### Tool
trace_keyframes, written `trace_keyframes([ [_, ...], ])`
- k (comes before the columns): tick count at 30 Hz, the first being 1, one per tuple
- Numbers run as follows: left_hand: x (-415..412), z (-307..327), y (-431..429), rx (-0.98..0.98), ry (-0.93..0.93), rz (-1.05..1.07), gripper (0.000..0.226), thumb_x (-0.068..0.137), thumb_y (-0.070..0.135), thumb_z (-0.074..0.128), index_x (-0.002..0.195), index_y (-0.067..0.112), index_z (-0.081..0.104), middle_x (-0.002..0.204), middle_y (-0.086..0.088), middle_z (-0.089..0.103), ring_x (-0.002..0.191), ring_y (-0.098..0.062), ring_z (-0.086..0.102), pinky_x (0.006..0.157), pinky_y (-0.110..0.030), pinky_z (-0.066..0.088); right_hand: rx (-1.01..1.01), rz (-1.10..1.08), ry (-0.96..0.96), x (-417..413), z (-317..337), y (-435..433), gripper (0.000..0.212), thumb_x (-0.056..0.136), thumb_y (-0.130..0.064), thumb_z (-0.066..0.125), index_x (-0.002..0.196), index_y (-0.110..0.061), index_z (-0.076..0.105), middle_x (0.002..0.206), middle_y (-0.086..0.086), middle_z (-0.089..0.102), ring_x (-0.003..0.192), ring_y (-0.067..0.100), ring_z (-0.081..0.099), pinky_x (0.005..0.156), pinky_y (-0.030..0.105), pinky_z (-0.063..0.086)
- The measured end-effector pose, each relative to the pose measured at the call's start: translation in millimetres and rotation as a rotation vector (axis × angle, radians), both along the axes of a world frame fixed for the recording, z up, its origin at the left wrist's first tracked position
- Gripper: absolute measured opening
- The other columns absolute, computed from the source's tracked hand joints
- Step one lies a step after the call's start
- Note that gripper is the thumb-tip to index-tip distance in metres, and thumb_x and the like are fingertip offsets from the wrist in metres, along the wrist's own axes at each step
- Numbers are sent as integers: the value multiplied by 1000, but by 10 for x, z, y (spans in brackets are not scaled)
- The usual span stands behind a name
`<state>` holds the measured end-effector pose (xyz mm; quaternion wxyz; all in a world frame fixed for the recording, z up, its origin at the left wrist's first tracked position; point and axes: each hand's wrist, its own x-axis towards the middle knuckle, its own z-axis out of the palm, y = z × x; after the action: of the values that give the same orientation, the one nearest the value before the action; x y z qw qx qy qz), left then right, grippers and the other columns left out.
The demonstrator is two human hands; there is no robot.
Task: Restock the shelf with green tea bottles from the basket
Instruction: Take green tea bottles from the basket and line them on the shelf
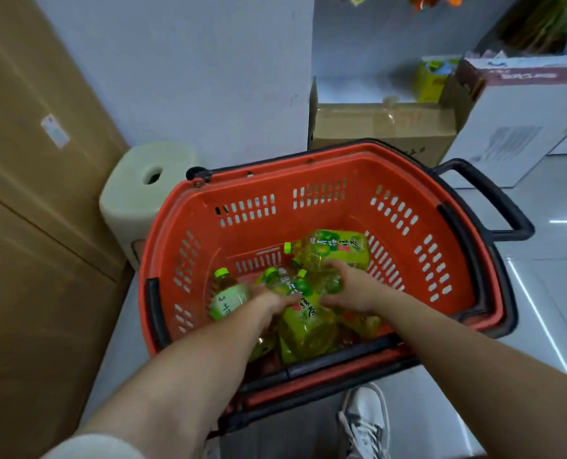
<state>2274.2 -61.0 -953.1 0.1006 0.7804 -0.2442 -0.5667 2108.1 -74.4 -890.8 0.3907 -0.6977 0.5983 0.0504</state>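
Head view, centre frame: left hand (pixel 270 301) and right hand (pixel 351 288) clutch green tea bottles (pixel 303 293) in the basket (pixel 308 167); crowded grips could slip.

- We find the basket (pixel 315 207) open from above; its far half is bare floor, so a hand passes freely there.
- The green tea bottles (pixel 308 313) crowd the near edge and middle, touching one another; our left hand (pixel 269 301) and right hand (pixel 351 289) are in among them.
- A black handle (pixel 341 359) lies along the near rim; another juts past the right edge.
- A pale stool (pixel 143 190) touches the far left corner; a cardboard box (pixel 381 130) stands just beyond the far edge.
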Motion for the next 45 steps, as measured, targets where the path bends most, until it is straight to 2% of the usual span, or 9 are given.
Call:
trace_keyframes([
  [6,15,-7,-103,-43,86,-39,89,48,29,91,123,6,50,113,-14,64,102,-31,62,85,-45,53,82,15,217,-153,-211,-313,98,78,-38,73,151,-21,9,152,21,28,135,38,36,110,44,36],
  [9,1,81,-128,-114,66,-60,77,49,16,90,113,4,48,105,-12,63,95,-29,61,80,-41,54,75,-43,281,-233,-328,-424,112,74,-46,74,151,-28,-6,157,22,7,142,43,19,115,54,24],
  [18,205,261,-308,-479,134,58,90,59,-8,79,128,30,36,112,3,53,98,-21,51,58,-29,46,-109,91,320,-74,-618,-914,113,70,-63,67,150,-30,-5,161,10,-2,147,33,1,111,64,11],
  [22,314,144,-341,-449,122,148,97,52,-2,83,130,34,40,111,4,57,111,-27,50,89,-50,48,-197,131,449,-8,-688,-1040,120,61,-66,70,151,-23,4,156,18,13,143,38,14,114,57,14],
  [27,366,-19,-279,-383,110,93,87,59,4,84,130,31,41,121,-4,55,109,-28,54,74,-37,53,-252,152,438,89,-890,-1069,117,61,-55,78,149,-14,11,156,19,10,144,38,12,115,53,15],
  [31,316,-77,-162,-360,-59,-109,87,68,19,83,137,17,30,121,-3,50,112,-26,51,96,-43,47,-203,147,411,143,-895,-1075,117,60,-55,80,148,-16,13,153,12,24,141,33,20,113,56,16],
  [34,339,-121,-123,-337,-99,-96,88,68,26,82,136,13,27,123,-7,50,103,-24,52,93,-43,50,-204,141,427,168,-822,-1056,114,61,-51,81,148,-18,16,152,10,22,141,33,18,110,63,18],
  [40,383,-94,-104,-366,-109,-23,112,50,27,88,132,58,20,137,-8,42,98,-26,60,74,-34,56,-261,145,373,106,-464,-1025,104,56,-54,79,138,-14,30,141,11,34,127,33,38,100,53,44],
  [45,391,136,-49,-496,-181,-137,108,47,30,85,121,73,18,136,5,50,99,-29,64,83,-53,53,-354,113,334,-82,86,-816,106,53,-60,77,136,-12,32,133,10,45,122,31,43,98,50,45],
])
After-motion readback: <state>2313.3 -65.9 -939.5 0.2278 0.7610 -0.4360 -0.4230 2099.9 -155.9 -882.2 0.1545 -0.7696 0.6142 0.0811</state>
